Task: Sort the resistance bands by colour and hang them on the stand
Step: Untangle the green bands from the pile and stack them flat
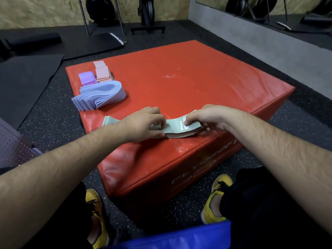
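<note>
Pinching the top mint-green band (173,125) with the left hand (143,123), fingers curled onto it. Gripping the right end of the stack of bands (179,135) with the right hand (206,116), fingers wrapped over it. All near the front edge of the red padded box (188,78). Farther back, at its left side: lavender bands (100,95), purple bands (87,78) and pink bands (102,72), in separate piles just beside one another.

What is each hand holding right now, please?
The left hand pinches the band stack.
The right hand grips the same stack's end.
</note>
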`<state>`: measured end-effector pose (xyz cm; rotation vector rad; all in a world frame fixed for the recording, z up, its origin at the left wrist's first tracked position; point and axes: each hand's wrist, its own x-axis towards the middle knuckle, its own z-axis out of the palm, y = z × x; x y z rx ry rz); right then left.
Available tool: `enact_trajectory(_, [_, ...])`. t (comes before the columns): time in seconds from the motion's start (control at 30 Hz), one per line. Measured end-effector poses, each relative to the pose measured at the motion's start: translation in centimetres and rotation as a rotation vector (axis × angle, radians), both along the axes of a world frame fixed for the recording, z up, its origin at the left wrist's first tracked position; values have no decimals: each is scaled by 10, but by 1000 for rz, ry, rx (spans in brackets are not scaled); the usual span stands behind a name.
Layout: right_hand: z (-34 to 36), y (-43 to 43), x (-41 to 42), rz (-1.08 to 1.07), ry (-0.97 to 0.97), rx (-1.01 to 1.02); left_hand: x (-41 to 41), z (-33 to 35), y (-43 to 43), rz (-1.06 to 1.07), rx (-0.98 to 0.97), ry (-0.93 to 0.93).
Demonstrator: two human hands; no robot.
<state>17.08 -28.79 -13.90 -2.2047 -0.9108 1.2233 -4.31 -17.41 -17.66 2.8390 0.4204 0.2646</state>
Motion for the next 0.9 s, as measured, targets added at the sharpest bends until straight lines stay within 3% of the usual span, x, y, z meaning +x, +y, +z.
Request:
enact_trajectory(0.47, [33,15,-21,-31,172,271,-4,-14,-7,205,-48,-144])
enact_trajectory(0.7, [50,27,-24,-41,264,341,10,-17,-7,402,-274,-167])
enact_trajectory(0.9, [53,33,-18,-43,317,326,11,-12,-9,451,-87,10])
